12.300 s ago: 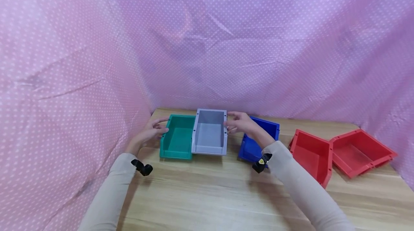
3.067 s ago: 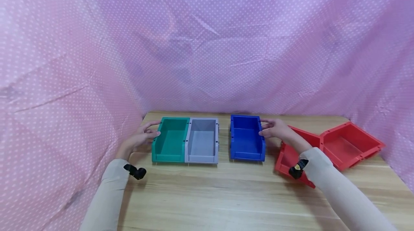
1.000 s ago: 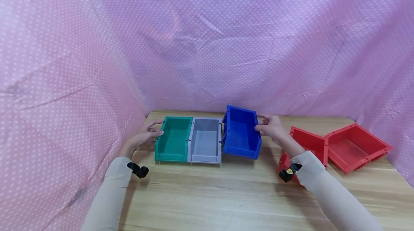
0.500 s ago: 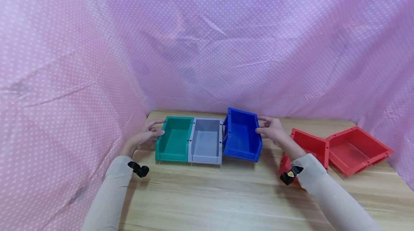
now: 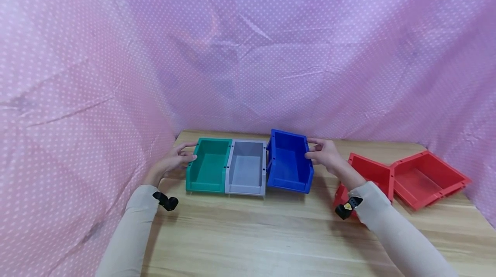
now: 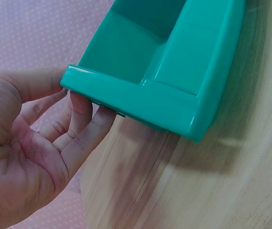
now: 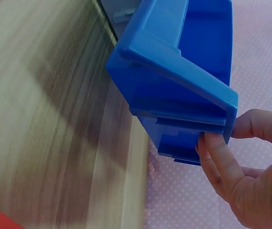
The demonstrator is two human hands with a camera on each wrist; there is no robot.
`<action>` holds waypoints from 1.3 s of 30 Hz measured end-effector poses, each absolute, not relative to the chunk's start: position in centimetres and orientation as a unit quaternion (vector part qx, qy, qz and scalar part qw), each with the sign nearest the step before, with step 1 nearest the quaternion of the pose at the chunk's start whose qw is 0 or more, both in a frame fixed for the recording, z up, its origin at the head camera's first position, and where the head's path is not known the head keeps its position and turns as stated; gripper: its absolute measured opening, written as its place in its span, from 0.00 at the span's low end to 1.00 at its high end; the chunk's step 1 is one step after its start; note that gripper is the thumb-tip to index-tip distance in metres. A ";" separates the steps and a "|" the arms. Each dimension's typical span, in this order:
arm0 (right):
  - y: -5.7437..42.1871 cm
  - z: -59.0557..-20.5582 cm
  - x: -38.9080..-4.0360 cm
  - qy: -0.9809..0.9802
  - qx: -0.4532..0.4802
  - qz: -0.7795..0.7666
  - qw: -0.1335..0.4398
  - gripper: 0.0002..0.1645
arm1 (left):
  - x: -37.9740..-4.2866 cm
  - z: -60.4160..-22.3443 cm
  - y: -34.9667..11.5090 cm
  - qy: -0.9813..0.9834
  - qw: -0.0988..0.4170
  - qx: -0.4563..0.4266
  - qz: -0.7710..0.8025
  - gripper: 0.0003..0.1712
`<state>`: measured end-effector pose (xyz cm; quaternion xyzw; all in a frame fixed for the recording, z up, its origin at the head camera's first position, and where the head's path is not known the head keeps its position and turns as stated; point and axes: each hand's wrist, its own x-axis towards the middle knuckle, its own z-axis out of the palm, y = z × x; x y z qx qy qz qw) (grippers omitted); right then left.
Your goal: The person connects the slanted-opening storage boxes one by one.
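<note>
Grip (image 5: 327,156) at edge of blue bin (image 5: 288,163)

Dotted pink cloth (image 5: 248,61) backs a seemingly wooden table (image 5: 248,234).

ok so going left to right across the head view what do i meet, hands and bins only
Left hand → green bin → gray bin → blue bin → right hand → first red bin → second red bin

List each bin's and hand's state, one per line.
Green storage bin: empty, upright
Gray storage bin: empty, upright
Blue storage bin: empty, tilted
Left red storage bin: askew, partly hidden
Right red storage bin: empty, askew
Left hand: pinching green storage bin
Right hand: pinching blue storage bin
</note>
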<state>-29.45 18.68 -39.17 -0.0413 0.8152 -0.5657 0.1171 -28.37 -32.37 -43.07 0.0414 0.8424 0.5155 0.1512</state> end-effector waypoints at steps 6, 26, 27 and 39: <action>18.5 -38.6 -29.4 0.825 -0.053 -0.550 0.116 0.40 | -28.5 -42.8 -32.5 0.845 0.149 0.044 0.512 0.40; 18.4 -38.3 -29.3 0.847 -0.048 -0.518 0.111 0.40 | -28.5 -42.9 -32.1 0.840 0.144 0.043 0.522 0.39; 18.5 -38.3 -29.2 0.847 -0.046 -0.518 0.112 0.40 | -28.5 -43.0 -32.0 0.838 0.146 0.042 0.524 0.39; 18.2 -38.5 -28.9 0.845 -0.050 -0.523 0.103 0.39 | -28.2 -43.0 -32.2 0.818 0.154 0.041 0.552 0.39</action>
